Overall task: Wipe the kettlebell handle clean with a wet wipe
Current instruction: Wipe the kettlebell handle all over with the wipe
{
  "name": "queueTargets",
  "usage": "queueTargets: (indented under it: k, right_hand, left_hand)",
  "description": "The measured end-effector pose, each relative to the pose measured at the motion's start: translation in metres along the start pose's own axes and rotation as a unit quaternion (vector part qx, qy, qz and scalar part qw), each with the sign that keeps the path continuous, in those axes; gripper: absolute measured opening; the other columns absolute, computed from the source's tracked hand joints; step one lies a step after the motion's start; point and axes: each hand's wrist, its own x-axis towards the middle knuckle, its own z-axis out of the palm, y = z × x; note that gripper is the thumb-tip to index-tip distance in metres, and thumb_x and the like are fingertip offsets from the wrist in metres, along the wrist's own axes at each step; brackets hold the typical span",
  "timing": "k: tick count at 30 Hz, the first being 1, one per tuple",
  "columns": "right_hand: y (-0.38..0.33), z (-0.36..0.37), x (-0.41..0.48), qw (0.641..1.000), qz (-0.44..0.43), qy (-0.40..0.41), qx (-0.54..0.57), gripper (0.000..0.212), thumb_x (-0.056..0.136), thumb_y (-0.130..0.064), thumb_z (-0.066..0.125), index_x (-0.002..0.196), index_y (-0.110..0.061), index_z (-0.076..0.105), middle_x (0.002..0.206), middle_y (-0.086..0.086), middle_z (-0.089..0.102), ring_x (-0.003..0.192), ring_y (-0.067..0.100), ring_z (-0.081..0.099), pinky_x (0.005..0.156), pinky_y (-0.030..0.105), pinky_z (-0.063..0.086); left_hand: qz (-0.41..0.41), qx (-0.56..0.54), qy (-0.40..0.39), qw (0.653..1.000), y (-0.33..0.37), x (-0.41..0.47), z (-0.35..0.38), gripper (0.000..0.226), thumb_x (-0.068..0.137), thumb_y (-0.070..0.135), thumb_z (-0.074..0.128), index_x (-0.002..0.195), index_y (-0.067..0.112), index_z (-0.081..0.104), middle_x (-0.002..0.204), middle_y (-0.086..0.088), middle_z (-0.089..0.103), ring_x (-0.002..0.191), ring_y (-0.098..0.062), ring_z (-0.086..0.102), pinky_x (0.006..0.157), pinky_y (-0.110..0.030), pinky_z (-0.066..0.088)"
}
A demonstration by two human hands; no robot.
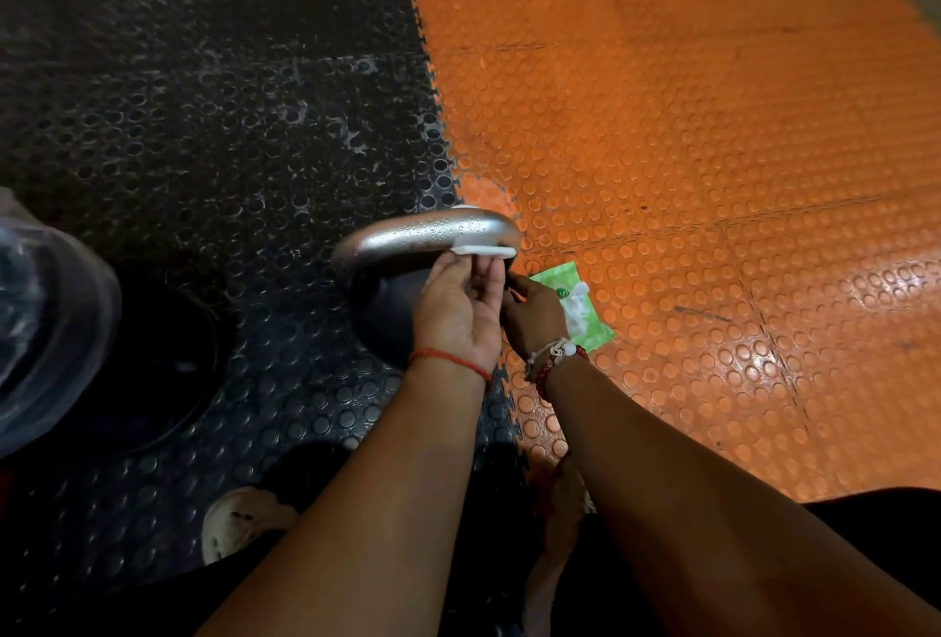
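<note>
Left hand (458,315), head view: palm up, pinching folded wet wipe (483,250) against underside of kettlebell handle (422,234), likely to rub along it. Right hand (534,318) tucked behind; grip not discernible, perhaps steadying. Handle beaded with droplets. Kettlebell stands at the mat seam. Wipe packet (590,326) near, handy for refills.

the right hand (534,318) has its fingers hidden behind the left hand (455,315) and half covers the pack (596,331); a blurred thing (46,321) runs off the left edge.
</note>
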Motion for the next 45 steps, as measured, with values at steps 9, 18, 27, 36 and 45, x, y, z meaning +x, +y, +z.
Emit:
queueTargets:
  k: [9,18,27,36,45]
  right_hand:
    - [0.002,0.000,0.001,1.000,-0.013,-0.004,-0.012,0.032,0.084,-0.023,0.060,0.115,-0.015,0.066,0.096,0.016,0.072,0.084,0.032,0.067,0.076,0.047,0.054]
    - [0.007,0.000,0.007,0.999,0.011,-0.022,0.023,0.030,0.084,-0.022,0.062,0.112,-0.016,0.068,0.083,0.007,0.069,0.069,0.020,0.062,0.069,0.034,0.052]
    - [-0.038,-0.042,0.041,0.999,0.019,0.021,0.025,0.031,0.093,-0.018,0.051,0.117,-0.002,0.063,0.118,0.019,0.064,0.108,0.032,0.058,0.071,0.010,0.040]
    - [-0.139,-0.053,0.056,0.966,-0.069,-0.211,-0.130,0.026,0.085,-0.009,0.051,0.101,-0.005,0.072,0.082,-0.005,0.069,0.074,0.009,0.059,0.038,0.007,0.035]
    - [-0.138,-0.054,0.062,0.944,-0.086,-0.266,-0.177,0.021,0.061,-0.015,0.058,0.069,-0.022,0.076,0.076,0.016,0.066,0.072,0.027,0.049,0.067,0.045,0.045]
  left_hand:
    - [-0.007,0.002,-0.006,1.000,0.005,-0.002,-0.002,0.019,0.097,0.000,0.045,0.085,0.007,0.057,0.080,-0.006,0.057,0.074,-0.009,0.057,0.074,-0.024,0.057]
    - [0.003,0.052,-0.013,0.999,0.009,0.001,-0.003,0.021,0.097,0.001,0.042,0.088,0.011,0.057,0.087,-0.006,0.061,0.080,-0.012,0.058,0.074,-0.024,0.054]
    - [0.011,0.084,-0.019,0.996,0.011,0.005,-0.009,0.021,0.097,0.006,0.047,0.104,0.022,0.059,0.092,0.000,0.064,0.078,-0.009,0.059,0.065,-0.018,0.051]
    - [0.017,0.098,0.003,0.995,0.014,0.004,-0.006,0.022,0.096,0.004,0.046,0.105,0.020,0.058,0.084,0.000,0.061,0.070,-0.008,0.055,0.061,-0.019,0.046]
    - [0.011,0.058,0.050,0.997,0.016,-0.003,-0.005,0.016,0.094,0.003,0.051,0.090,0.016,0.059,0.080,-0.003,0.063,0.068,-0.010,0.058,0.060,-0.017,0.049]
